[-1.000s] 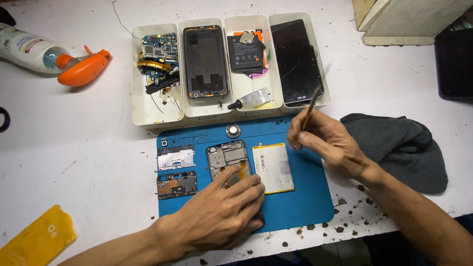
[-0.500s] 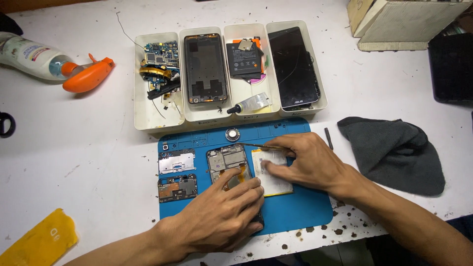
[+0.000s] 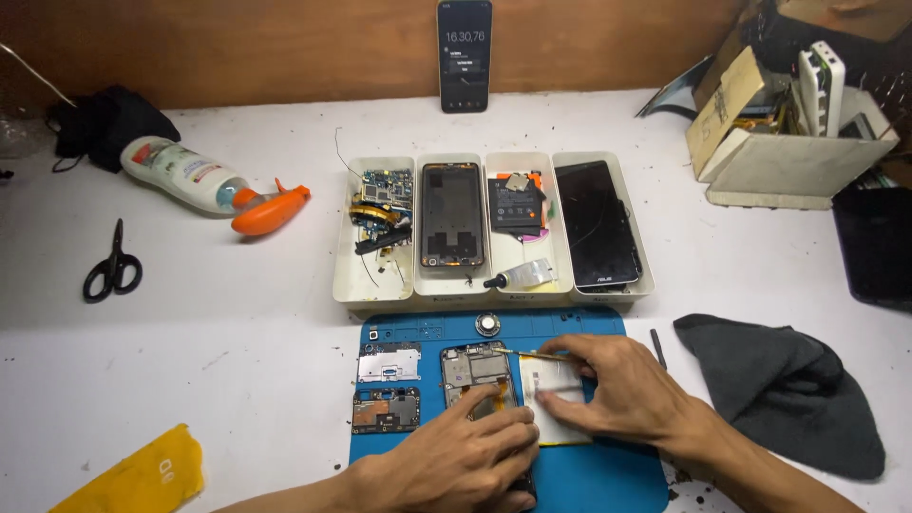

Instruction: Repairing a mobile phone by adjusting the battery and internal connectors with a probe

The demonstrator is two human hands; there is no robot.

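Your white table (image 3: 190, 361) carries a blue rubber work mat (image 3: 608, 480) at its near edge, part of which runs out of the frame. Behind the mat stands a cream four-compartment plastic tray (image 3: 353, 285) holding a circuit board, a phone frame, a battery and a dark screen panel. A crumpled dark grey cloth (image 3: 788, 389) lies to the right of the mat. On the mat sits the opened phone body with exposed boards (image 3: 472, 369); its lower half is hidden under your left hand (image 3: 456, 461), which lies flat on it with fingers spread, pressing rather than gripping. Just beside it lies a white rectangular battery (image 3: 549, 375), largely covered by your right hand (image 3: 617, 385), whose fingers pinch a thin brass-coloured tool (image 3: 532, 354); its tip rests at the phone body's top edge, though the exact contact is hard to make out. Two small shield plates (image 3: 388, 363) lie left of the phone.
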